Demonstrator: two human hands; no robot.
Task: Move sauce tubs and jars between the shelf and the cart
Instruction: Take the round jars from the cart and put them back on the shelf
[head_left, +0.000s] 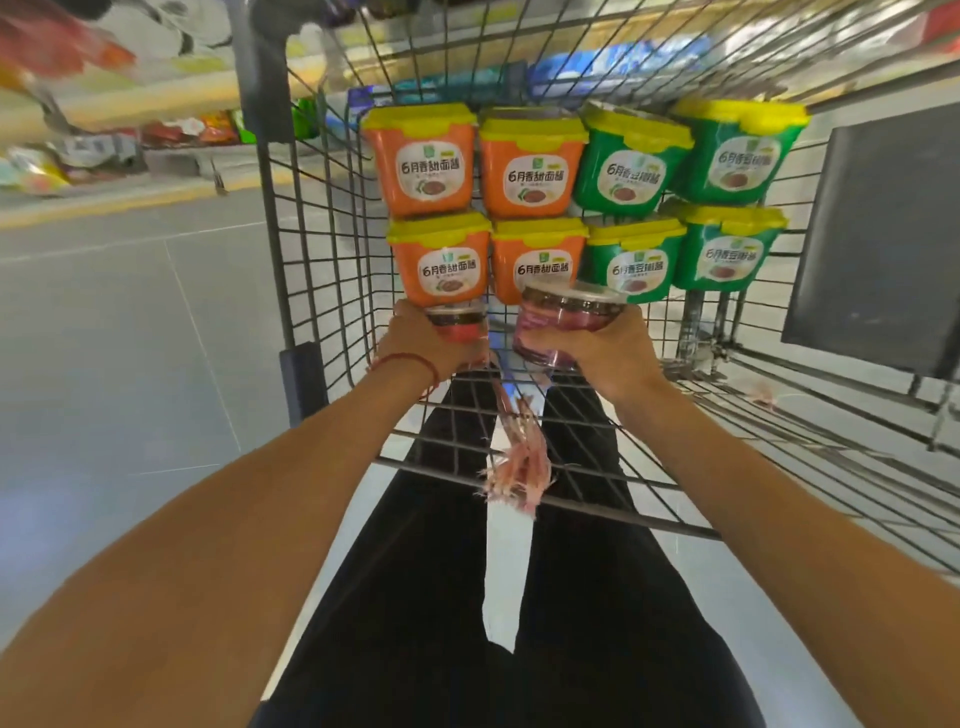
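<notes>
Floor (114, 332) grey tile; wire cart (274, 234) w/ tubs (426, 161); shelves (78, 150) blurred left.

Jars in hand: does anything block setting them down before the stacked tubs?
Nothing visible does. The left hand grips the small jar, the right hand the larger jar, both right before the lower tubs; the pink tassel hangs on the cart mesh nearer the person.

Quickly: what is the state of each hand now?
Left hand: grips a small dark jar.
Right hand: grips a larger reddish jar.
</notes>
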